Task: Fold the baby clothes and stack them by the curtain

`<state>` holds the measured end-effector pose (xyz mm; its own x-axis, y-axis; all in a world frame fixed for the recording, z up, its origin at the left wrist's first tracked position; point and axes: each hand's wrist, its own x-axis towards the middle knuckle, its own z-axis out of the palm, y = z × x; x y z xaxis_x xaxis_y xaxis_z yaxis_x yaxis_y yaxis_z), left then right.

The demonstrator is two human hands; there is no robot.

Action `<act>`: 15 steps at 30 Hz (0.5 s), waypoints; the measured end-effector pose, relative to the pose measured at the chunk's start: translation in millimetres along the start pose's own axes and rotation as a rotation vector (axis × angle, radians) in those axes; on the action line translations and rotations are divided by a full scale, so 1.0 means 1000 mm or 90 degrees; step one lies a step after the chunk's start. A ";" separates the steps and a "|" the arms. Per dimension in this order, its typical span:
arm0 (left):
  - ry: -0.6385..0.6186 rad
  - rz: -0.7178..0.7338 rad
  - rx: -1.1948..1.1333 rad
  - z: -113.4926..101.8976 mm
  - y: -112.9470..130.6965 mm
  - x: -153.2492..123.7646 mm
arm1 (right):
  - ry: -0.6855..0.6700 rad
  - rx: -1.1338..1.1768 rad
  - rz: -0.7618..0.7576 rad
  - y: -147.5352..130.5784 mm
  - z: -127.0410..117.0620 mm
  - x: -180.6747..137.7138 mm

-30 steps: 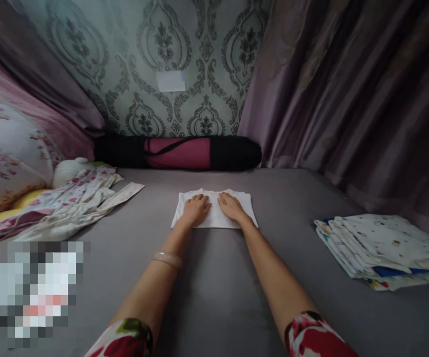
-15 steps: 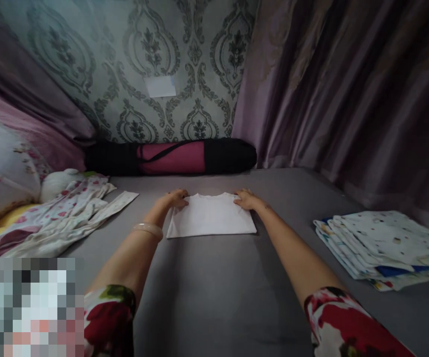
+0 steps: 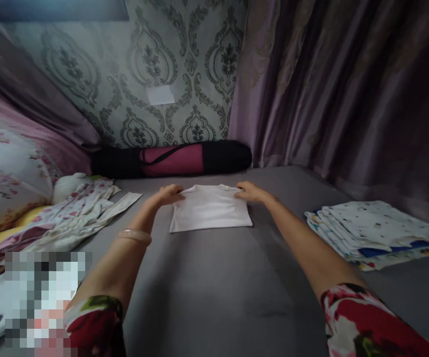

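Observation:
A folded white garment (image 3: 210, 209) lies on the grey bed sheet (image 3: 214, 287) ahead of me. My left hand (image 3: 170, 194) pinches its far left corner. My right hand (image 3: 249, 191) pinches its far right corner. The far edge is lifted slightly off the sheet between the two hands. A pale bangle (image 3: 134, 235) sits on my left wrist. Both forearms reach forward from floral sleeves.
A stack of folded patterned cloths (image 3: 372, 230) lies at the right. Loose floral clothes (image 3: 66, 215) and a floral pillow (image 3: 8, 178) are piled at the left. A rolled pink mat in a black bag (image 3: 172, 158) lies against the patterned wall. Purple curtains (image 3: 348, 89) hang at the right.
My hands went from lying flat on the middle of the white garment to its far corners, where they now pinch and lift the far edge.

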<state>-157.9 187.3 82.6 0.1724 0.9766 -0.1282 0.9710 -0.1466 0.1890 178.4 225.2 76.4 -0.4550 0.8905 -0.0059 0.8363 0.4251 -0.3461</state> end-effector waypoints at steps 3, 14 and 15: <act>0.013 0.070 -0.132 -0.021 -0.001 -0.025 | 0.027 0.050 -0.047 -0.005 -0.020 -0.020; -0.113 0.125 -0.386 -0.066 0.015 -0.110 | -0.130 0.397 -0.020 -0.015 -0.059 -0.087; -0.114 0.115 -0.392 -0.064 0.016 -0.112 | -0.142 0.411 -0.015 -0.015 -0.059 -0.090</act>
<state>-172.2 86.1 162.4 0.4000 0.8963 -0.1914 0.6611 -0.1375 0.7376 224.6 148.6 137.4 -0.5810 0.7980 -0.1602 0.5068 0.2007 -0.8384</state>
